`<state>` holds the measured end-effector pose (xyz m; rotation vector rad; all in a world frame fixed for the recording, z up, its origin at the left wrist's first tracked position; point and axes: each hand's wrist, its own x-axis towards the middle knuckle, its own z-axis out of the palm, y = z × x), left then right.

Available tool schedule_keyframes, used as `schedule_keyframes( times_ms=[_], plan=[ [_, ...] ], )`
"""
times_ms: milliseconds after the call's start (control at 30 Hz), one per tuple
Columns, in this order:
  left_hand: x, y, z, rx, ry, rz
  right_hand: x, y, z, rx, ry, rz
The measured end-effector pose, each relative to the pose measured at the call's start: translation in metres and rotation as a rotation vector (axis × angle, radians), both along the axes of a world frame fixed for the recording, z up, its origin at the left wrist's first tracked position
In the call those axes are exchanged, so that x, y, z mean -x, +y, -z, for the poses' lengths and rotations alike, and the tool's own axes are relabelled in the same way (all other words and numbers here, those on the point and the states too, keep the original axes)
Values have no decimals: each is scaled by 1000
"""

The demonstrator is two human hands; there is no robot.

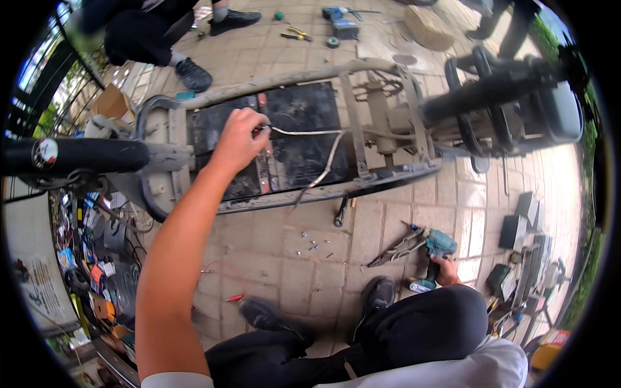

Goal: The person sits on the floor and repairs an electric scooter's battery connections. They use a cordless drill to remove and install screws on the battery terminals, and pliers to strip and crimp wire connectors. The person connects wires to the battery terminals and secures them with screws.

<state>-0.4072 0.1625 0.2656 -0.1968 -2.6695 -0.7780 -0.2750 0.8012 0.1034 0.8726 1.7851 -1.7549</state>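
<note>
My left hand (242, 136) reaches over the open frame of a two-wheeled vehicle (272, 81). Its fingers are pinched at the end of a white cable (304, 132), just above the black batteries (301, 107). Exactly what sits between the fingertips is partly hidden. Red-and-metal connector strips (264, 174) run across the batteries beside that hand. By my right knee, my right hand (446, 271) is wrapped around the handle of a teal cordless drill (441, 243), held low near the paving. Pliers (396, 249) lie against the drill's front.
Loose screws (313, 246) and a red-handled probe (234, 298) lie on the paving. Another person's shoe (194, 75) stands beyond the frame, near a blue power tool (341, 24) and yellow pliers (297, 33). Dark boxes (513, 231) sit at the right, with tools cluttered at the left.
</note>
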Motion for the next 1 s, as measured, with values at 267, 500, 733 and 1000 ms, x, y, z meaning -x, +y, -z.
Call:
schedule_keyframes(
  times_ms=[267,500,733,1000],
  plan=[
    [-1,-1,7,-16,25,-39,15,-25,-192,-342,363,-160],
    [4,-1,17,-38,95,-26,27,-55,-334,-376,452,-276],
    [3,-1,23,-33,170,-46,85,-253,-388,-395,576,-778],
    [5,3,22,-22,185,-56,152,-427,-366,-559,864,-1270]
  ],
)
